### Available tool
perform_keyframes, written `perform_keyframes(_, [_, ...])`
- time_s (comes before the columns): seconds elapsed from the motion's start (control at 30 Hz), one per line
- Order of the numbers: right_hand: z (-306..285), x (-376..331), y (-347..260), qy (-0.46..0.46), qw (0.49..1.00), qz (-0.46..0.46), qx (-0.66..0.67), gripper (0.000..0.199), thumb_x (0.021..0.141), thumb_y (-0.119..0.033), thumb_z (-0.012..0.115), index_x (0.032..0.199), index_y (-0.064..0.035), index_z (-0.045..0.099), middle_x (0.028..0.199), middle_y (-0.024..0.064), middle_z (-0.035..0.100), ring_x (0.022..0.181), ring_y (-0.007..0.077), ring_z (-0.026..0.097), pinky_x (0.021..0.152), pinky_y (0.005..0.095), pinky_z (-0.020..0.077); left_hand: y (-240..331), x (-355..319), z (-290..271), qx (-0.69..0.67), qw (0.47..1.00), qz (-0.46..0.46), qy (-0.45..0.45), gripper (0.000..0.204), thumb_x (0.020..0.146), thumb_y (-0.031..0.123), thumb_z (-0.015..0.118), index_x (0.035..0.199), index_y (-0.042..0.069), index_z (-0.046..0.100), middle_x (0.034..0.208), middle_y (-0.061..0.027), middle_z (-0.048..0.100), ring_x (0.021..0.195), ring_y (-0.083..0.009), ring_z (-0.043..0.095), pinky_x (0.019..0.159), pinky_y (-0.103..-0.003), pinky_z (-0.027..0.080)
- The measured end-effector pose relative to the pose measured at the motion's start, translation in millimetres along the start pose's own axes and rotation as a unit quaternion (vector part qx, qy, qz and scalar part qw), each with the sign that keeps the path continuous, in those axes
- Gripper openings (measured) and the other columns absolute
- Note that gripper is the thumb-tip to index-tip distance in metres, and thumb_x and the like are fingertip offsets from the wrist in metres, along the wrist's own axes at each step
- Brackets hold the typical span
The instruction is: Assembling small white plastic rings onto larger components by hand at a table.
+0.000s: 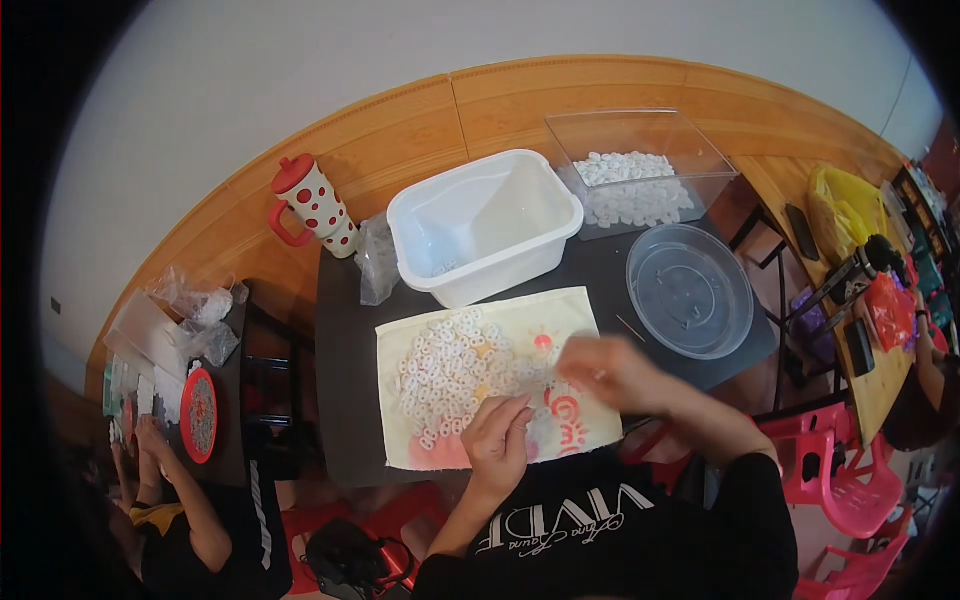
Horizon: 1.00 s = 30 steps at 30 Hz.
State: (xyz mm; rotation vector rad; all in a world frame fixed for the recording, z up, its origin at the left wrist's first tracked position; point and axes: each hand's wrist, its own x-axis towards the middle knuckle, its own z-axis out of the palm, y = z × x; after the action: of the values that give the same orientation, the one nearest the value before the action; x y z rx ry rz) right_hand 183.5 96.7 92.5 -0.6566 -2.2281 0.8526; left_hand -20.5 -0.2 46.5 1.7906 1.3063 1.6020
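Observation:
A cream towel (560, 312) with red print lies on the dark table, and a spread of small white ring-shaped pieces (450, 372) covers its left half. Over the towel's lower edge my left hand (495, 443) is closed, thumb and fingertips pinched together; whatever they hold is too small to make out. My right hand (612, 374) is over the towel's right side, its fingers curled in and somewhat blurred by motion. I cannot make out what is in them. Between the hands, a few more pieces lie on the cloth.
Behind the towel stand a white tub (485, 285) with a few pieces inside and a clear bin (640, 190) of white pieces. A round clear lid (690, 290) lies right, a thin stick (630, 328) beside it. A spotted tumbler (325, 215) stands left; another person (190, 510) works farther left.

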Motion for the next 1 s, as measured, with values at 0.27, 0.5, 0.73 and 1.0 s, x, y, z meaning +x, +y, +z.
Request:
perform_keyframes(0.27, [-109, -12, 103, -0.023, 0.905, 0.154, -0.397, 0.009, 0.075, -0.003, 0.060, 0.075, -0.0052, 0.068, 0.089, 0.0168, 0.062, 0.089, 0.0371, 0.063, 0.077, 0.0469, 0.0513, -2, -3, 3, -0.140, 0.985, -0.104, -0.011, 0.016, 0.086, -0.011, 0.062, 0.099, -0.006, 0.069, 0.088, -0.0118, 0.065, 0.068, -0.0136, 0.065, 0.059, -0.023, 0.052])
perform_keyframes(0.5, [-90, -12, 116, -0.101, 0.867, 0.118, -0.472, 0.017, 0.072, -0.002, 0.059, 0.086, -0.0054, 0.068, 0.098, 0.0167, 0.062, 0.099, 0.0353, 0.063, 0.086, 0.0434, 0.0518, -5, -12, 3, -0.125, 0.986, -0.107, -0.018, 0.015, 0.086, -0.011, 0.062, 0.098, -0.005, 0.069, 0.086, -0.0107, 0.066, 0.068, -0.0133, 0.065, 0.059, -0.023, 0.051])
perform_keyframes(0.73, [-97, -24, 122, -0.085, 0.876, 0.152, -0.450, 0.016, 0.073, 0.000, 0.059, 0.088, -0.0029, 0.064, 0.107, 0.0196, 0.062, 0.105, 0.0381, 0.062, 0.091, 0.0449, 0.0506, 0, -10, 5, -0.118, 0.986, -0.116, -0.021, 0.014, 0.085, -0.010, 0.064, 0.097, -0.005, 0.070, 0.086, -0.0104, 0.066, 0.069, -0.0139, 0.065, 0.061, -0.023, 0.050])
perform_keyframes(1.0, [-111, -30, 111, 0.049, 0.955, 0.193, -0.220, 0.004, 0.081, -0.003, 0.061, 0.084, 0.0000, 0.060, 0.074, 0.0143, 0.066, 0.073, 0.0330, 0.066, 0.068, 0.0396, 0.0512, 0, -10, 5, -0.121, 0.986, -0.112, -0.027, 0.013, 0.086, -0.009, 0.065, 0.098, -0.005, 0.069, 0.086, -0.0111, 0.066, 0.070, -0.0148, 0.065, 0.062, -0.023, 0.051])
